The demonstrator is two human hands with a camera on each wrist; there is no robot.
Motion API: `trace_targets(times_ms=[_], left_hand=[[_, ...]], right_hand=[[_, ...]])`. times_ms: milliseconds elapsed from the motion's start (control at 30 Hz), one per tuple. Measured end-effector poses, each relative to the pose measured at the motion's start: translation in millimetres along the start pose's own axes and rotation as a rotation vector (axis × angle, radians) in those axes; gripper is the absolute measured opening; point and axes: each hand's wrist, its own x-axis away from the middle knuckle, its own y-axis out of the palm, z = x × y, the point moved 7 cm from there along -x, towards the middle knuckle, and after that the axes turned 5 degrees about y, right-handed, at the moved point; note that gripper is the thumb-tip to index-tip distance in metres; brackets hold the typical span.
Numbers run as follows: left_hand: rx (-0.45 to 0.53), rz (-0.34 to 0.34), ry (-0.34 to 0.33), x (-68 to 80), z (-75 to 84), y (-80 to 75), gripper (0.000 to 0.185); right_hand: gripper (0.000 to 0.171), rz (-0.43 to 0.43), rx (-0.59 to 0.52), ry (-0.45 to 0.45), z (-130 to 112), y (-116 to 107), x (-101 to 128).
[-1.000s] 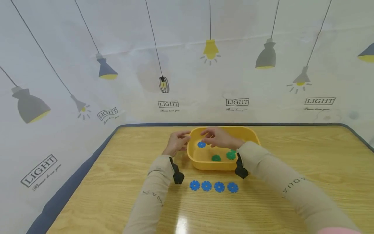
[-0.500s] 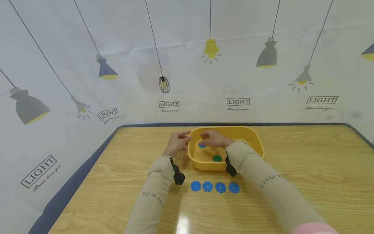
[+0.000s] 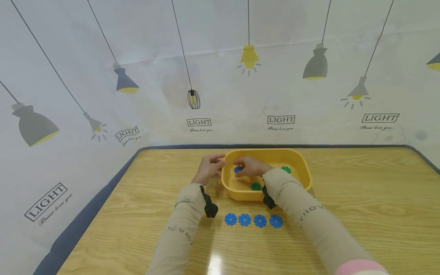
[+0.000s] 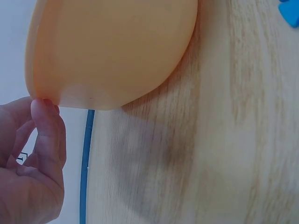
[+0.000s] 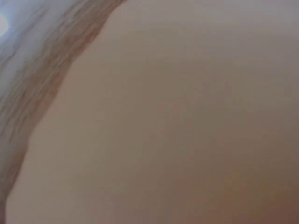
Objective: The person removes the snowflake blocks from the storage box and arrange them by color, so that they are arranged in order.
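Sleeves in beige run from the near edge of the bench (image 3: 361,191) toward its middle, each with a black wrist camera. Just beyond them, four blue flower discs (image 3: 253,220) lie in a row on the wood, close to the near wall of the yellow tub (image 3: 302,168). Inside the tub, a green disc (image 3: 256,186) rests by the near wall and a second green disc (image 3: 285,169) lies toward the far right. The right hand (image 3: 250,168) reaches down into the tub, its grip narrow, fingers closing on a blue disc (image 3: 237,169) at the far left of the tub floor. The left hand (image 3: 209,168) sits at the tub's left rim, fingers loosely bent, a fingertip (image 4: 43,105) touching the rim. Behind the far edge hangs a lamp-printed backdrop (image 3: 103,57).
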Motion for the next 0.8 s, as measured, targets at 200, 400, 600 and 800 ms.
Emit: trace_targets(times_ms=[200, 400, 600, 800], left_hand=[[0.000, -0.005, 0.005, 0.8, 2.3, 0.0, 0.033], [-0.001, -0.005, 0.006, 0.5, 1.2, -0.6, 0.033], [-0.003, 0.003, 0.011, -0.6, 0.3, -1.2, 0.033], [-0.002, 0.000, 0.004, -1.5, -0.7, -0.2, 0.032]], right_hand=[[0.045, 0.000, 0.014, -0.026, 2.7, 2.9, -2.8], [0.044, -0.001, -0.040, -0.129, 62.3, 17.8, -64.7], [0.040, -0.032, -0.020, -0.048, 66.6, 21.2, -68.1], [0.039, -0.080, -0.015, -0.020, 84.8, 27.9, -83.8]])
